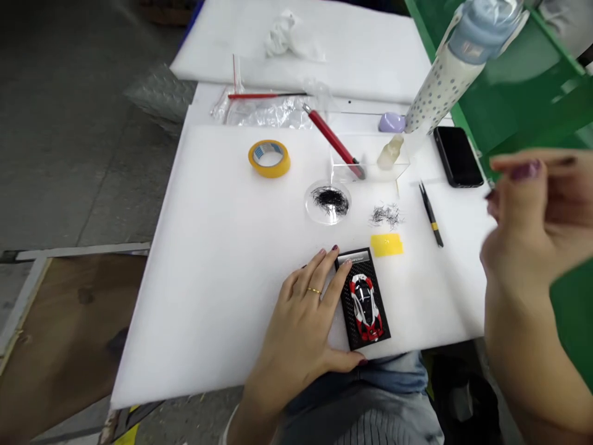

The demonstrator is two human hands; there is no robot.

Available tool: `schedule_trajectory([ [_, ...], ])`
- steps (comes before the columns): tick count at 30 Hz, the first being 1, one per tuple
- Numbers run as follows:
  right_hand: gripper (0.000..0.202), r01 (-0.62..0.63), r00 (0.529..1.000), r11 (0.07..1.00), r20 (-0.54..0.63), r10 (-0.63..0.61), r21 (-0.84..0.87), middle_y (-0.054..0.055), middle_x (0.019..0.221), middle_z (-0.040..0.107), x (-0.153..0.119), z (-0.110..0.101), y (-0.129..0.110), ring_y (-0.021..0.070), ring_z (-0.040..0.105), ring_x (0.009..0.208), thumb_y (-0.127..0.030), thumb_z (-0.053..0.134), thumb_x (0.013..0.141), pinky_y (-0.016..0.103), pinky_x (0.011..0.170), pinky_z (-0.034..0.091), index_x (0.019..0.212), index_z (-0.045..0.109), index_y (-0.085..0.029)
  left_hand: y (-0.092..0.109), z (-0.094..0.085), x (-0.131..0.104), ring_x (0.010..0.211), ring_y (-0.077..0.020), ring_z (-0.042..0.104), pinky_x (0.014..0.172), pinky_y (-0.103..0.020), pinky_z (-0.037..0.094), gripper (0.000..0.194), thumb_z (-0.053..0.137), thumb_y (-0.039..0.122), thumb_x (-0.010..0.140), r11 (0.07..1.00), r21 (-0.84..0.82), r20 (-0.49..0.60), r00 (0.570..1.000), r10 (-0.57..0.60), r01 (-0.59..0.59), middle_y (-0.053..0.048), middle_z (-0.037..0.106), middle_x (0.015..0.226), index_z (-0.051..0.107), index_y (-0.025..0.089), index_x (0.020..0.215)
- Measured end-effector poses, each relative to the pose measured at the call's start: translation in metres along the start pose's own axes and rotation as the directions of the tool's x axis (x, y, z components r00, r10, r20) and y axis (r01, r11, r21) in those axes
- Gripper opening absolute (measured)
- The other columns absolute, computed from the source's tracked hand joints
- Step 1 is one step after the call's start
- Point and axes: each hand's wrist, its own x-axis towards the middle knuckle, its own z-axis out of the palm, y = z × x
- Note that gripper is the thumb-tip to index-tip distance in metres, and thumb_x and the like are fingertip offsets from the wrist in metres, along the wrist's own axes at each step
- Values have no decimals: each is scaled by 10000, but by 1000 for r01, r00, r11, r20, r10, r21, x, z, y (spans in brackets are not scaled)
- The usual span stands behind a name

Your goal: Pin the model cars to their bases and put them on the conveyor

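My left hand lies flat on the white foam sheet, its fingers against the left edge of a black card printed with a red and white car. My right hand hovers blurred above the table's right edge, fingers loosely curled, nothing visible in it. Black tweezers lie between the hands' reach, left of the right hand. A small yellow pad sits just above the card. Loose black fibres lie beyond it, and a clear round dish of black fibres stands further left.
A yellow tape roll, a red-handled tool, a clear box, a lilac object, a dotted bottle and a black phone stand at the back. Crumpled plastic lies far left; green frame on the right.
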Motion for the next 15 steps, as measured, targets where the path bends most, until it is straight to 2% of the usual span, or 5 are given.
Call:
schedule_trajectory([
  [3, 228, 132, 978, 980, 183, -104, -147, 18, 698, 640, 40, 27, 23, 130, 484, 579, -325, 595, 966, 312, 541, 345, 793, 692, -212, 0, 2, 1, 1374, -368, 426, 1033, -455, 327, 1229, 785, 780, 516, 1000, 30, -28, 1000, 10, -10, -210, 443, 1540, 385, 104, 1463],
  [8, 204, 132, 921, 951, 390, -13, -280, 3, 695, 635, 52, 55, 48, 130, 494, 616, -299, 591, 967, 301, 608, 399, 786, 652, -226, 1, 0, 2, 1369, -362, 433, 1029, -454, 342, 1173, 753, 771, 570, 1000, 30, -29, 1000, 4, -3, -209, 451, 1537, 379, 108, 1462],
  [10, 121, 93, 882, 961, 469, 42, -260, -2, 708, 652, 49, 53, 49, 132, 533, 617, -303, 638, 940, 306, 629, 419, 860, 678, -222, 1, 0, 2, 1365, -368, 437, 1025, -457, 343, 1175, 750, 774, 576, 1000, 22, -19, 1000, 3, -3, -212, 454, 1534, 373, 109, 1468],
  [13, 73, 41, 863, 981, 501, 60, -188, -17, 712, 660, 42, 35, 46, 118, 536, 580, -269, 650, 916, 292, 594, 424, 961, 691, -229, 0, 0, 2, 1361, -372, 441, 1028, -452, 331, 1179, 751, 782, 574, 1000, 25, -14, 1000, 3, -3, -208, 465, 1528, 378, 116, 1472],
  [15, 81, 79, 796, 989, 605, 12, -124, -19, 705, 664, 36, 19, 45, 112, 533, 555, -227, 626, 894, 276, 540, 415, 932, 697, -232, -1, -1, 2, 1360, -372, 440, 1033, -446, 316, 1187, 764, 781, 563, 999, 32, -17, 1000, 10, -9, -212, 465, 1526, 388, 110, 1468],
])
